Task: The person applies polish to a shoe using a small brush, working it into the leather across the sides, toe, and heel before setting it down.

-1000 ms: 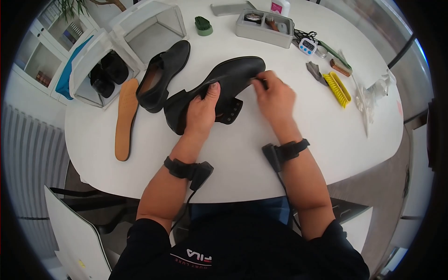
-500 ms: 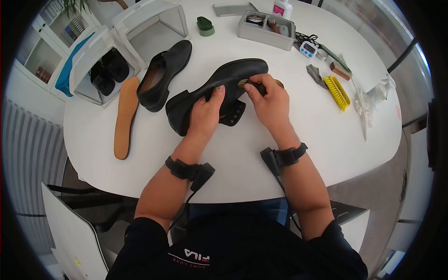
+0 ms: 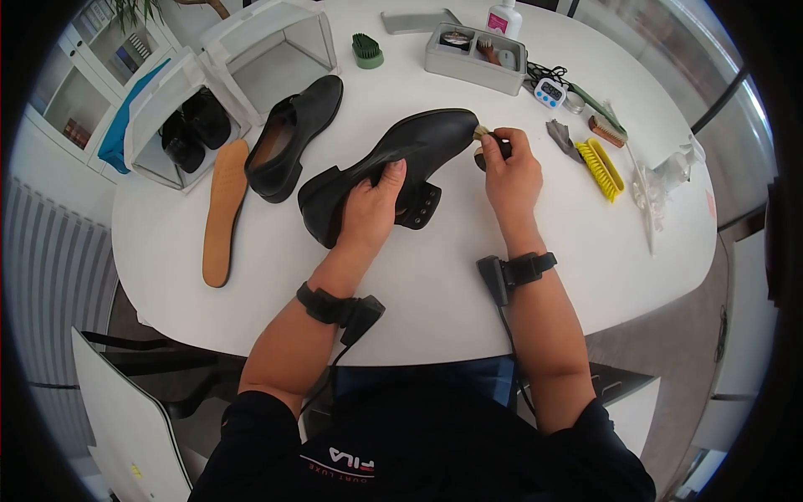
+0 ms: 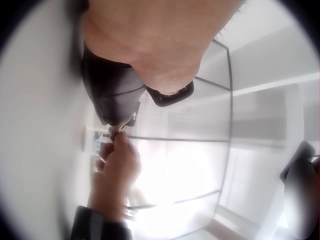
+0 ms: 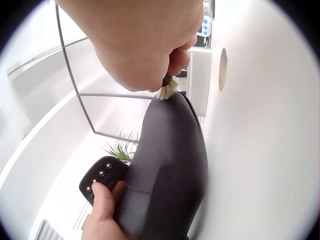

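My left hand (image 3: 368, 209) grips a black leather shoe (image 3: 427, 134) at its middle, thumb along the near side. The shoe lies tilted on its side, toe pointing right, and its flap with metal eyelets (image 3: 424, 204) hangs out towards me. In my right hand (image 3: 514, 177) is a small dark-handled brush (image 5: 168, 89), pinched between thumb and fingers. Its pale bristles are right at the toe tip in the right wrist view. The left wrist view shows the bristles at the toe too, while the left hand covers the shoe's rear part.
Left of the held shoe are its mate (image 3: 314, 121) and a tan insole (image 3: 223, 213). Behind stand clear-fronted shoe boxes (image 3: 276, 63), a green brush (image 3: 367, 52) and a metal tin (image 3: 473, 71). To the right lie a timer (image 3: 549, 93) and a yellow brush (image 3: 600, 170).
My right hand has swept the brush from the toe to the shoe's near side, then back right to the toe tip. The left hand keeps its hold, the shoe nearly still.
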`<move>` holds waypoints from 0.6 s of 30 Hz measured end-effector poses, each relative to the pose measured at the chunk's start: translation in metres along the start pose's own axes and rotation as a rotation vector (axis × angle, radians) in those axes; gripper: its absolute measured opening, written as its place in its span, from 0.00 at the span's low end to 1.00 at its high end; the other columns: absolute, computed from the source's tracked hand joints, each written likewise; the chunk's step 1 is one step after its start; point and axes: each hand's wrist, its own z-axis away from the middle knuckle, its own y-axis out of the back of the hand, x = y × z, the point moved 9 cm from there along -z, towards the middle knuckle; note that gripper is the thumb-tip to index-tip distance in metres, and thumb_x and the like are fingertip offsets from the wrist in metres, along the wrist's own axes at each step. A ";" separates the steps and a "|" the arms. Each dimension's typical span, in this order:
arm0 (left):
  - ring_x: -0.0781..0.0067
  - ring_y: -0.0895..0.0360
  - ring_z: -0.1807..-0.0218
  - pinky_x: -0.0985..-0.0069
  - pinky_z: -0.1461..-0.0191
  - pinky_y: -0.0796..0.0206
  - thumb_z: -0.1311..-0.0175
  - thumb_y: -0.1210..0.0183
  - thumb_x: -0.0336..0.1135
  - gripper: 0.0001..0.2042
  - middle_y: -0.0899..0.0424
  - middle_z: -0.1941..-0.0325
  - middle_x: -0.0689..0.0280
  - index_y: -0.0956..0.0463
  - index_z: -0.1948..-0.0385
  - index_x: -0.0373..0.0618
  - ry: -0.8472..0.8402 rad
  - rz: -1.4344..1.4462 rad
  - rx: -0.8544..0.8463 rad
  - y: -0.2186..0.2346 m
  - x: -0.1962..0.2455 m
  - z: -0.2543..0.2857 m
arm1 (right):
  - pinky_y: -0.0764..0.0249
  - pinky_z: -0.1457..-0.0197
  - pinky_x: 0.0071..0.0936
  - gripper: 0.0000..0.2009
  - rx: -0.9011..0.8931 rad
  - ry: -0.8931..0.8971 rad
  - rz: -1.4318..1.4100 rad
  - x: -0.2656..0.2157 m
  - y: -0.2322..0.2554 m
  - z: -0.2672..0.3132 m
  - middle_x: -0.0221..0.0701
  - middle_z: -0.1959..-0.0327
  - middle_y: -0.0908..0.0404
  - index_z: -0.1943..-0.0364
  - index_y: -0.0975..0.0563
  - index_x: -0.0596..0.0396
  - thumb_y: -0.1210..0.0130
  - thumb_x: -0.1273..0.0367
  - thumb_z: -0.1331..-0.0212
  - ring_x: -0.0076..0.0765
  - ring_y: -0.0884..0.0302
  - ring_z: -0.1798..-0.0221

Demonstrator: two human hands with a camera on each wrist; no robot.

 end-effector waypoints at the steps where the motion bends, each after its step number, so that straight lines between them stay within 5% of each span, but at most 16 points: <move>1: 0.75 0.21 0.45 0.76 0.38 0.29 0.24 0.40 0.61 0.32 0.15 0.47 0.62 0.17 0.45 0.32 -0.003 -0.001 -0.001 0.001 -0.001 -0.001 | 0.20 0.60 0.41 0.12 -0.022 -0.048 -0.008 0.005 -0.003 0.000 0.37 0.70 0.11 0.55 0.17 0.48 0.32 0.59 0.33 0.48 0.12 0.66; 5: 0.71 0.21 0.41 0.74 0.35 0.29 0.23 0.41 0.60 0.33 0.16 0.42 0.59 0.21 0.41 0.31 -0.070 -0.040 -0.029 0.005 -0.007 -0.010 | 0.20 0.60 0.42 0.12 -0.147 0.111 -0.102 -0.024 -0.022 0.026 0.36 0.71 0.12 0.55 0.17 0.49 0.32 0.59 0.34 0.48 0.13 0.68; 7: 0.69 0.21 0.38 0.74 0.31 0.30 0.21 0.42 0.58 0.33 0.17 0.38 0.57 0.24 0.37 0.29 -0.077 -0.071 -0.046 0.008 -0.007 -0.012 | 0.20 0.60 0.42 0.13 -0.437 0.174 -0.199 -0.050 -0.041 0.046 0.36 0.72 0.12 0.57 0.17 0.50 0.31 0.59 0.35 0.49 0.15 0.69; 8: 0.71 0.20 0.41 0.74 0.36 0.28 0.23 0.41 0.60 0.33 0.16 0.42 0.58 0.21 0.40 0.30 -0.061 -0.052 -0.033 0.011 -0.009 -0.014 | 0.20 0.60 0.42 0.13 -0.438 0.171 -0.199 -0.047 -0.042 0.044 0.36 0.72 0.12 0.57 0.17 0.50 0.31 0.59 0.35 0.49 0.15 0.69; 12: 0.73 0.19 0.45 0.74 0.39 0.27 0.26 0.37 0.61 0.33 0.13 0.47 0.58 0.18 0.44 0.30 -0.044 -0.012 0.018 0.011 -0.002 -0.008 | 0.20 0.61 0.38 0.12 -0.183 0.257 0.012 -0.029 -0.019 0.015 0.35 0.73 0.12 0.57 0.16 0.50 0.31 0.59 0.35 0.47 0.13 0.69; 14: 0.72 0.18 0.44 0.74 0.39 0.26 0.25 0.37 0.58 0.32 0.14 0.44 0.58 0.20 0.42 0.29 0.016 -0.007 0.006 0.006 -0.002 -0.005 | 0.20 0.59 0.36 0.12 -0.010 -0.014 -0.063 0.003 0.003 -0.003 0.34 0.71 0.11 0.57 0.16 0.50 0.31 0.59 0.35 0.45 0.12 0.66; 18: 0.75 0.17 0.44 0.75 0.40 0.25 0.26 0.34 0.52 0.30 0.12 0.43 0.61 0.22 0.39 0.28 0.105 -0.184 -0.104 -0.002 -0.023 0.001 | 0.20 0.58 0.36 0.12 0.002 -0.081 -0.198 -0.005 0.006 0.001 0.34 0.70 0.11 0.58 0.15 0.51 0.32 0.60 0.35 0.42 0.12 0.66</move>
